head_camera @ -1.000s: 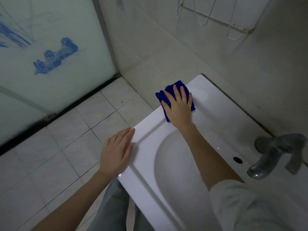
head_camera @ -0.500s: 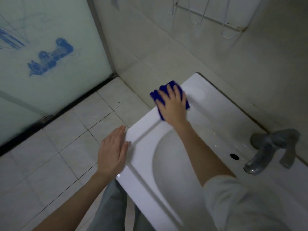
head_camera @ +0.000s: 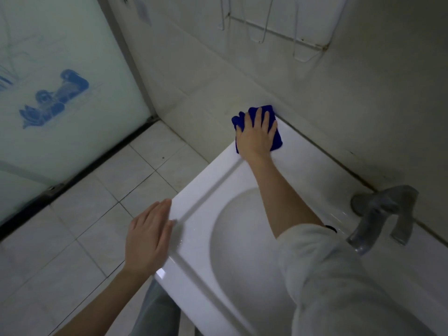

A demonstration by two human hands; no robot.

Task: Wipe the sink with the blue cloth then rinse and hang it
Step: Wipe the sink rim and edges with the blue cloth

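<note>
The white sink (head_camera: 206, 190) runs from the lower middle toward the upper right, with a round basin in its middle. A folded blue cloth (head_camera: 277, 140) lies on the sink's far left corner, against the wall. My right hand (head_camera: 255, 135) presses flat on the cloth with straight, spread fingers and covers most of it. My left hand (head_camera: 148, 236) rests flat on the sink's near left edge with its fingers straight and holds nothing.
A grey metal tap (head_camera: 378, 217) stands at the sink's back rim on the right. A wire rack (head_camera: 278, 30) hangs on the tiled wall above. A frosted glass door (head_camera: 60, 93) with a blue print stands at left, over a white tiled floor (head_camera: 97, 209).
My right hand has slid the blue cloth along the rim to the far corner by the wall. My left hand stays on the near edge.
</note>
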